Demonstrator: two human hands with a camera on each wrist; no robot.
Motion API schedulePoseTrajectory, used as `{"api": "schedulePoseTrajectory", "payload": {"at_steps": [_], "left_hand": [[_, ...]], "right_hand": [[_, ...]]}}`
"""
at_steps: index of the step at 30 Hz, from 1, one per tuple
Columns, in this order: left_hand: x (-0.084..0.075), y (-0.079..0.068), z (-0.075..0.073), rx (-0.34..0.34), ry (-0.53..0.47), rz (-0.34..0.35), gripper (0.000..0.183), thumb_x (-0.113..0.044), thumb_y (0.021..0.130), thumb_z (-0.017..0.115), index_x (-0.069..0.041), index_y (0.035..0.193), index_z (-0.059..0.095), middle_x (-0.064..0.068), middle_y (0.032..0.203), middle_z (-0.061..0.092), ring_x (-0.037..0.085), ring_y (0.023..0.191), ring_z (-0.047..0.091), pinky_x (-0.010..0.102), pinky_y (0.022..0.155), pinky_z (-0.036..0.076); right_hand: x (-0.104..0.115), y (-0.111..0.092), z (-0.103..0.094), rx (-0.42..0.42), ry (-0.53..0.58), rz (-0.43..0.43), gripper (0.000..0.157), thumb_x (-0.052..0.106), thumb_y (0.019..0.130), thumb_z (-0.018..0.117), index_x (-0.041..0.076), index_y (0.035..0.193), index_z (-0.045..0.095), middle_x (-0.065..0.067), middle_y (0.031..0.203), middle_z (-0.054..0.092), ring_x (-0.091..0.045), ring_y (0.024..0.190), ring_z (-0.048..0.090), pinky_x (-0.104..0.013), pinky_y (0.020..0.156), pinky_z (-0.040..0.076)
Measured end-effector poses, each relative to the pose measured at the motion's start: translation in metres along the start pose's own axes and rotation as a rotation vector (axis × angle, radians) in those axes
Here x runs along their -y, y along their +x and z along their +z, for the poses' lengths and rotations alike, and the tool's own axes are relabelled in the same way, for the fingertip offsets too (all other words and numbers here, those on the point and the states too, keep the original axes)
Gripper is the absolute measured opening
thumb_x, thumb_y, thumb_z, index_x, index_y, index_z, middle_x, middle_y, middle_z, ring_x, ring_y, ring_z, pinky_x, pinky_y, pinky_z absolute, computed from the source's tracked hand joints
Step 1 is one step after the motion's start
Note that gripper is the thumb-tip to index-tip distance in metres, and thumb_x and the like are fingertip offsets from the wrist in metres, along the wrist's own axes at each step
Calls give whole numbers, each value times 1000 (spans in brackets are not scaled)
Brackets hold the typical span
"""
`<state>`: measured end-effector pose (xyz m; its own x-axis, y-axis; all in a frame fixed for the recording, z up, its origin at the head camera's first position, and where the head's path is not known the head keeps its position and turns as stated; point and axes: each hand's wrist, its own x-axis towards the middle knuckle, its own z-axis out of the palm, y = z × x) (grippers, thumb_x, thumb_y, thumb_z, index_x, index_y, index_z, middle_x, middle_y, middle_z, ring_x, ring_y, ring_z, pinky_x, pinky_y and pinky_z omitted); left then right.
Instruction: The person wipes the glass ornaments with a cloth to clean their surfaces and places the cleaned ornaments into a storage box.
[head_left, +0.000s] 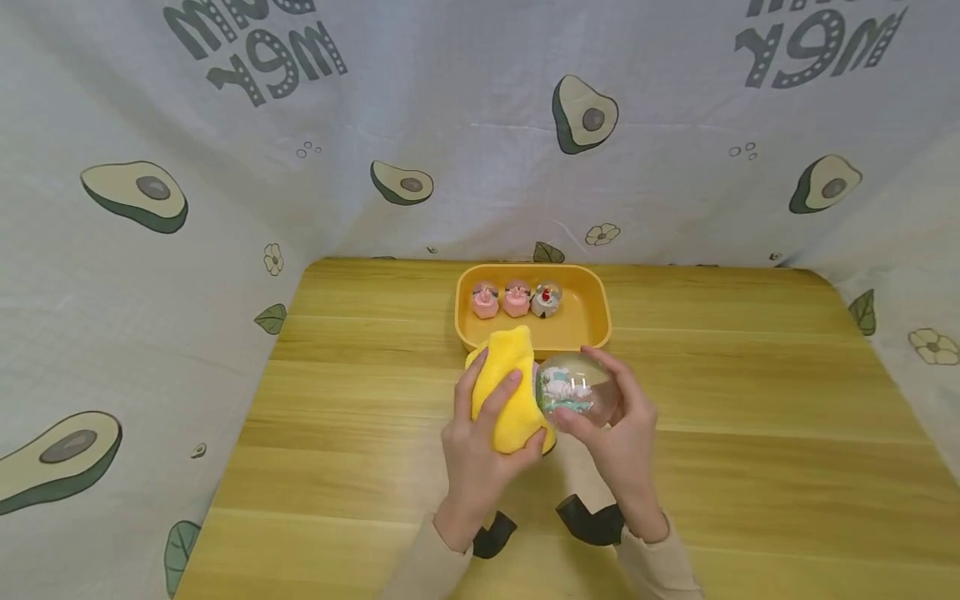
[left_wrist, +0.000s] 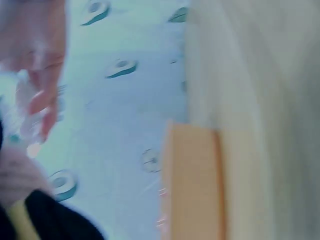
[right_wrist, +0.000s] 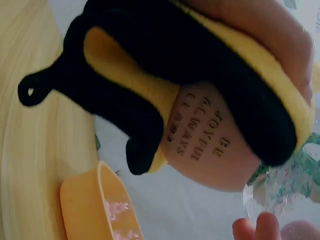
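A snow globe (head_left: 573,387) lies tilted sideways between the two hands, over the table in front of the yellow box. Around its base my left hand (head_left: 480,446) grips a fuzzy yellow cloth (head_left: 512,400) with fingers spread across it. My right hand (head_left: 626,437) holds the clear dome between thumb and fingers. White and teal figures show inside the glass. In the right wrist view the pink base (right_wrist: 210,145) bears raised lettering, and the cloth's black trim (right_wrist: 200,55) with a hanging loop wraps partly round it. The left wrist view is blurred.
Behind the hands stands a yellow plastic box (head_left: 592,321) with three small cupcake-like ornaments (head_left: 516,298) in its back left part. The wooden table (head_left: 337,433) reaches out on both sides. A white curtain (head_left: 487,167) printed with avocados hangs around it.
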<state>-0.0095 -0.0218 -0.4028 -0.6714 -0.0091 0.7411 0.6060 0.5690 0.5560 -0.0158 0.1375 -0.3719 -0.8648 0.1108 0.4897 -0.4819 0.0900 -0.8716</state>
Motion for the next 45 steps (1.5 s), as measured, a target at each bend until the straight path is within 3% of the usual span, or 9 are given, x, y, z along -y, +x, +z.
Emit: {"api": "schedulePoseTrajectory", "payload": {"at_steps": [5,9,14,18,24,29,32,38,45], "left_hand": [[10,-12,15,-82,18,15,48,-45,87,60,-20,127,50,18,136,44,34,103,59,38,69,56],[19,-18,19,-93,-89,-8,49,-43,86,64,-20,127,49,18,137,42,37,109,56,42,77,54],[26,-23,17,-81,-226,-49,54,-43,85,67,-22,130,47,17,139,39,38,116,49,47,84,50],[27,-24,14,-50,-324,-88,58,-46,84,67,-25,133,44,15,139,37,37,117,47,49,86,48],[27,-22,5,63,-535,-194,66,-50,82,69,-30,137,40,14,145,29,34,124,39,48,92,43],[29,-23,-4,178,-712,-301,68,-47,82,70,-28,138,37,13,145,25,29,122,39,39,94,41],[32,-24,-10,228,-758,-344,69,-44,82,71,-25,138,36,11,143,27,27,119,41,35,92,41],[38,-20,-22,280,-681,-369,70,-43,81,72,-21,138,39,9,144,28,30,118,41,39,91,41],[40,-13,-35,318,-518,-369,67,-34,79,75,-20,136,45,3,146,31,30,115,43,41,84,42]], "right_hand": [[-4,-1,7,-70,17,92,49,-11,73,69,-7,121,56,-11,110,62,-12,80,63,-16,54,50],[-8,-2,8,-88,14,193,43,-4,79,67,-2,121,59,-11,110,62,-21,103,56,-17,63,52],[-12,-4,5,-114,60,381,42,6,84,61,3,125,57,-6,112,54,-5,67,52,-13,51,43],[-14,-3,3,-97,214,442,37,7,85,55,8,122,52,-8,102,55,-8,60,57,-20,49,48],[-20,-2,-1,-30,368,440,27,15,87,48,14,115,51,-7,109,53,-13,84,58,-22,63,51],[-26,0,-9,89,373,380,41,21,87,47,12,127,50,-9,122,52,-22,108,50,-29,86,45],[-27,2,-12,179,381,331,49,22,88,51,10,136,46,-8,128,50,-25,118,43,-33,93,38],[-26,4,-15,209,460,298,57,18,84,70,18,135,44,-9,130,42,-23,113,42,-26,87,44],[-17,9,-17,188,366,228,74,-11,71,64,14,138,44,-10,138,32,-23,115,39,-23,82,49]]}}
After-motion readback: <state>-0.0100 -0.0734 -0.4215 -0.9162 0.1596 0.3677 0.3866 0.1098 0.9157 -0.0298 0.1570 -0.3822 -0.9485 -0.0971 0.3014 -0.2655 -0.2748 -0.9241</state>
